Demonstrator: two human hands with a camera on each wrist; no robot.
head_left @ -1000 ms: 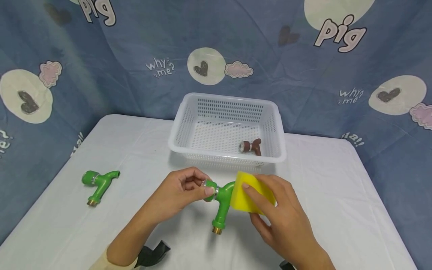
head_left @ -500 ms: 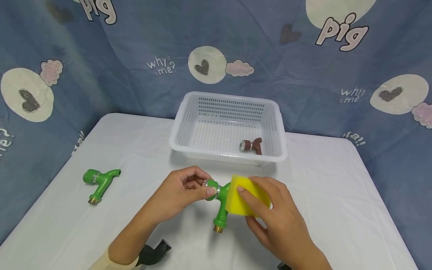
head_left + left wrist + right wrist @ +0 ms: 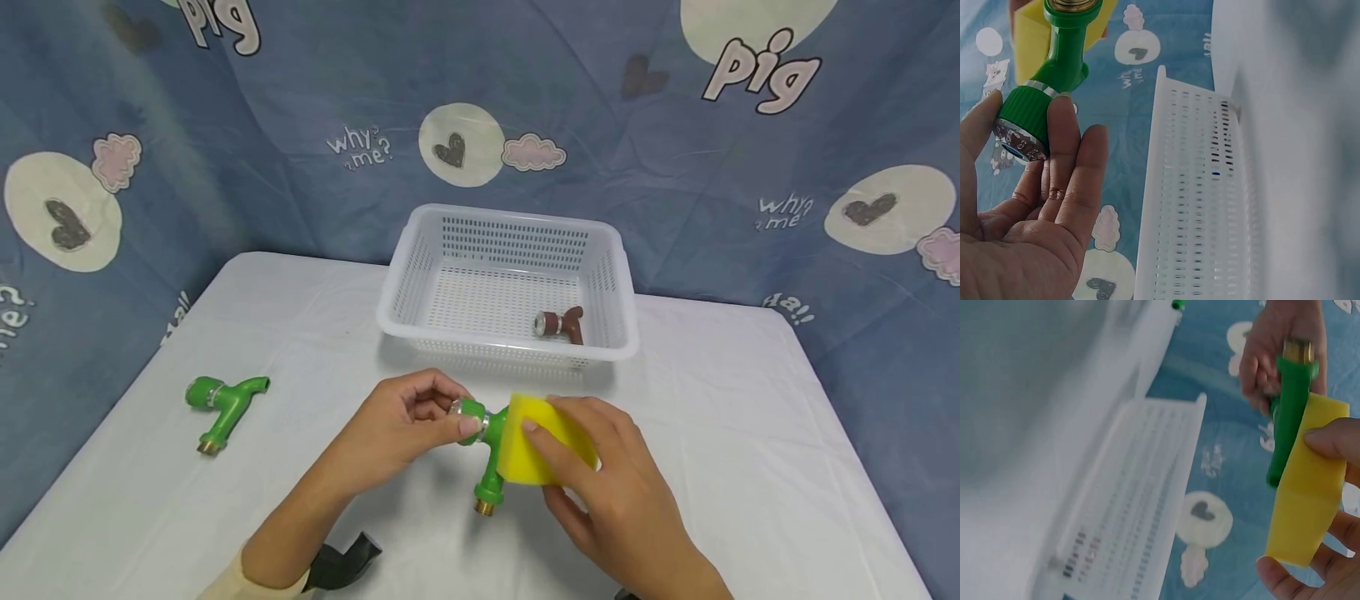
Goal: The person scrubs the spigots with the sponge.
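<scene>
Over the front of the table, my left hand (image 3: pixel 408 425) pinches the knob end of a green faucet (image 3: pixel 491 457) between thumb and fingers. The faucet's brass threaded end points down toward the table in the head view. My right hand (image 3: pixel 618 483) grips a yellow sponge (image 3: pixel 543 442) and holds it against the faucet's spout side, covering the spout in the head view. In the right wrist view the sponge (image 3: pixel 1309 487) lies along the green faucet body (image 3: pixel 1291 419), with the thumb on its face. The left wrist view shows the ridged green knob (image 3: pixel 1025 115) at my fingertips.
A second green faucet (image 3: pixel 225 408) lies on the white table at the left. Behind my hands stands a white perforated basket (image 3: pixel 506 346) with a brown faucet (image 3: pixel 561 323) inside. A black strap-like piece (image 3: pixel 345 562) shows at my left sleeve. A patterned blue cloth (image 3: pixel 300 200) hangs behind.
My right hand has moved the sponge left and slightly down, so that it covers more of the faucet's spout side. My left hand keeps its hold on the knob.
</scene>
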